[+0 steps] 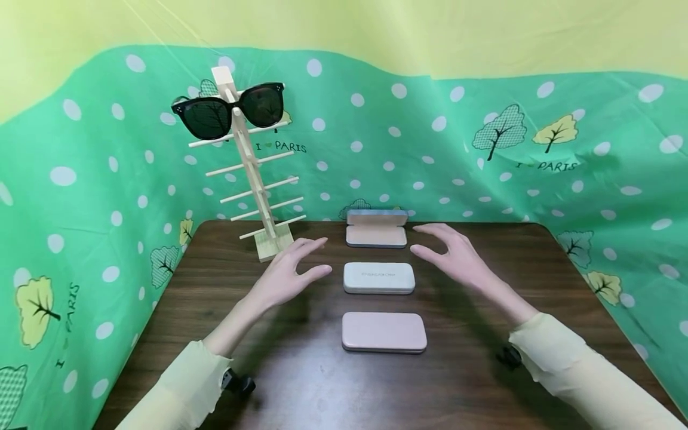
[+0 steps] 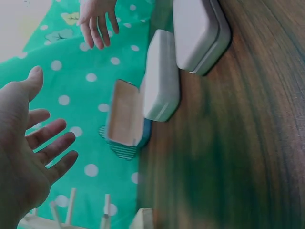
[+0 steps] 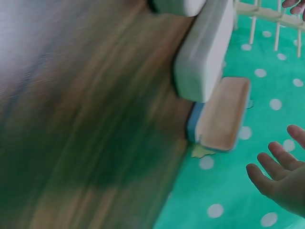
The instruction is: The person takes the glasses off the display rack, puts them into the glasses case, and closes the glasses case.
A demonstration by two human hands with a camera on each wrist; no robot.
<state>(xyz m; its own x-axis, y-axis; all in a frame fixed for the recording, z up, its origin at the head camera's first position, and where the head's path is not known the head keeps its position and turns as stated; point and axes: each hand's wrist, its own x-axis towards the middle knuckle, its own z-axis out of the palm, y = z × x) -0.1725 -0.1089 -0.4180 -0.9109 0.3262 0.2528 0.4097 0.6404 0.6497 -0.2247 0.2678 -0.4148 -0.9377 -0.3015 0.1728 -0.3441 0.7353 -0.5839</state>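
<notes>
Three glasses cases lie in a column on the dark wooden table. Farthest back is a blue case (image 1: 376, 235) with its lid raised and a pale lining showing. In front of it sits a closed white case (image 1: 378, 278), and nearest is a closed pink case (image 1: 384, 331). My left hand (image 1: 285, 276) hovers left of the white case, fingers spread and holding nothing. To the right of the blue and white cases, my right hand (image 1: 451, 254) is raised over the table with fingers apart, also holding nothing. Both bare hands (image 2: 21, 152) (image 3: 286, 174) show in their wrist views.
A wooden display rack (image 1: 252, 167) with several pegs stands at the back left, tilted in view. Black sunglasses (image 1: 236, 110) rest on its upper pegs. A green polka-dot cloth (image 1: 365, 143) hangs behind the table (image 1: 301, 382) and along its sides.
</notes>
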